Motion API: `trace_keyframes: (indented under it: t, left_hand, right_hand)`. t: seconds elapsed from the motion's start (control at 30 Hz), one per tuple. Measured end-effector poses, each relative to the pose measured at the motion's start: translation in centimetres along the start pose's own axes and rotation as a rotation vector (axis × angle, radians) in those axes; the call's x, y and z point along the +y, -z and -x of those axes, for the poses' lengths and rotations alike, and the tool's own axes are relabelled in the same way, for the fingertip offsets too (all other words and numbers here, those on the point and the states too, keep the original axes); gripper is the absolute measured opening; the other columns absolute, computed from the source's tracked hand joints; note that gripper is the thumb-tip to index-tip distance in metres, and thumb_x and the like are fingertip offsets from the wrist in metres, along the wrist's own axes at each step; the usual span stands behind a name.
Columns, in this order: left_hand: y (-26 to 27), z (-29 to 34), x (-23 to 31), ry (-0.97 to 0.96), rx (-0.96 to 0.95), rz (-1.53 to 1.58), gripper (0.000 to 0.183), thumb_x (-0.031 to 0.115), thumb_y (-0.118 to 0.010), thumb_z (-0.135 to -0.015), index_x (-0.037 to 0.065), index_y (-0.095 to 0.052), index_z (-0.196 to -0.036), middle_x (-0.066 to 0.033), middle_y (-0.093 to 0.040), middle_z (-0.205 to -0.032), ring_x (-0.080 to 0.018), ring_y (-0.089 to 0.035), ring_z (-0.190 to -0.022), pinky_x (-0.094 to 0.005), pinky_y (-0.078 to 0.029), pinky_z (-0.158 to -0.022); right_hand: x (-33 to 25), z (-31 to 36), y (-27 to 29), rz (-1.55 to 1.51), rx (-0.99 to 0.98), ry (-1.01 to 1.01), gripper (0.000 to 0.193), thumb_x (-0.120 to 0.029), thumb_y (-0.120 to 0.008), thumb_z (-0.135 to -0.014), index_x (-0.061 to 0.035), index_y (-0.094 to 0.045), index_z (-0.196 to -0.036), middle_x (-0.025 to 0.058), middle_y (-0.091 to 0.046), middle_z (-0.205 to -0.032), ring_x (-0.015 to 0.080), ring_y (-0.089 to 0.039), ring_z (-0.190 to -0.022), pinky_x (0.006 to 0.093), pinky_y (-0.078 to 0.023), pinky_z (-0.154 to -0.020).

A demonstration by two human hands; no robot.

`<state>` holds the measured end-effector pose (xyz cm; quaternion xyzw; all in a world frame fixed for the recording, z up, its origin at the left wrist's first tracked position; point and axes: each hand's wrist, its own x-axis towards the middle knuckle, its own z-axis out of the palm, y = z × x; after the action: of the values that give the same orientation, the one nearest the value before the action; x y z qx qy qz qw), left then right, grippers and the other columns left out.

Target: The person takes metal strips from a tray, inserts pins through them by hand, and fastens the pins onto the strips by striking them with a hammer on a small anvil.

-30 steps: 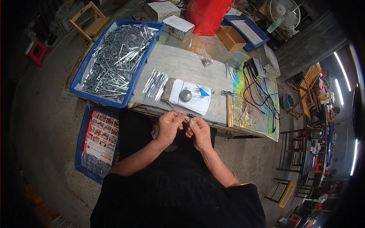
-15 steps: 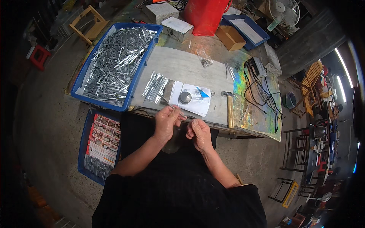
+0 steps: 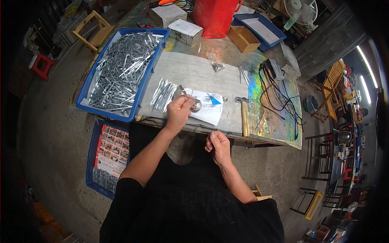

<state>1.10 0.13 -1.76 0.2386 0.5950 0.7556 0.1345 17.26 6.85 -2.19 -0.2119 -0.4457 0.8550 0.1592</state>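
My left hand (image 3: 178,112) is raised over the near edge of the white papers (image 3: 210,114), its fingers closed on a thin metal strip (image 3: 182,89) that sticks up past them. Just beside those fingers, a round grey metal piece (image 3: 197,107) sits on the papers, partly covered by my hand. To the left lies a row of slim silver metal strips (image 3: 162,94). My right hand (image 3: 219,146) hangs in front of the table edge with its fingers curled and pinched together; whatever may be between them is too small to make out. A small blue piece (image 3: 213,99) rests on the papers.
A blue tray (image 3: 132,114) heaped with metal strips stands at left; a lower blue tray (image 3: 90,174) sits beneath. To the right are a hammer (image 3: 244,117) and black cables (image 3: 279,99). A small plastic bag (image 3: 216,62), a cardboard box (image 3: 244,39) and a red bag (image 3: 212,18) are farther back.
My left hand has moved up and away over the papers with the metal strip, now tilted more upright. My right hand has dropped slightly toward me, so the hands are farther apart.
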Motion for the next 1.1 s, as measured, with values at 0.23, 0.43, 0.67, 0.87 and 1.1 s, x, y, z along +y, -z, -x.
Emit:
trace_keyframes:
  t: [0.23,0.43,0.67,0.87,1.1]
  left_hand:
    - [-0.3,-0.1,0.0,-0.036,0.023,-0.065,0.010,0.007,-0.055,-0.077,0.000,-0.056,-0.070,-0.0013,-0.056,-0.064,-0.0037,-0.047,-0.051,-0.0167,-0.037,-0.042]
    - [-0.5,0.0,-0.2,-0.070,0.031,-0.098,0.012,0.005,-0.054,-0.078,0.000,-0.054,-0.067,-0.0037,-0.057,-0.069,-0.0037,-0.048,-0.051,-0.0161,-0.038,-0.043]
    - [-0.4,0.0,0.0,-0.084,0.021,-0.126,0.015,0.003,-0.053,-0.078,0.000,-0.052,-0.064,-0.0060,-0.058,-0.075,-0.0036,-0.048,-0.050,-0.0158,-0.040,-0.044]
    - [-0.8,0.1,0.3,-0.059,0.042,-0.112,0.014,0.002,-0.053,-0.078,-0.001,-0.052,-0.065,-0.0063,-0.058,-0.076,-0.0037,-0.048,-0.051,-0.0158,-0.040,-0.044]
    - [-0.6,0.1,0.1,-0.090,0.031,-0.190,0.013,0.002,-0.052,-0.078,-0.002,-0.054,-0.066,-0.0049,-0.058,-0.074,-0.0039,-0.049,-0.053,-0.0161,-0.040,-0.045]
  right_hand:
    - [0.1,0.2,0.8,0.021,0.028,0.001,0.019,-0.021,-0.049,-0.084,-0.0078,-0.044,-0.072,0.0016,-0.044,-0.060,0.0071,-0.036,-0.047,0.0206,-0.033,-0.044]
    - [-1.2,0.4,1.7,0.120,0.045,0.137,0.017,-0.019,-0.049,-0.084,-0.0051,-0.047,-0.076,0.0032,-0.045,-0.061,0.0082,-0.036,-0.048,0.0208,-0.033,-0.045]
    - [-4.8,-1.8,6.5,0.567,0.376,0.479,0.014,-0.014,-0.049,-0.083,-0.0003,-0.050,-0.080,-0.0013,-0.045,-0.064,0.0053,-0.040,-0.056,0.0191,-0.034,-0.049]
    - [-6.3,-2.9,8.6,1.543,0.489,0.570,0.020,-0.011,-0.056,-0.074,0.0012,-0.050,-0.088,0.0168,-0.052,-0.078,0.0303,-0.052,-0.071,0.0363,-0.042,-0.063]
    - [-6.3,-3.7,8.7,1.646,0.521,0.339,0.031,-0.012,-0.059,-0.069,0.0010,-0.048,-0.094,0.0186,-0.053,-0.080,0.0362,-0.051,-0.070,0.0407,-0.042,-0.063]
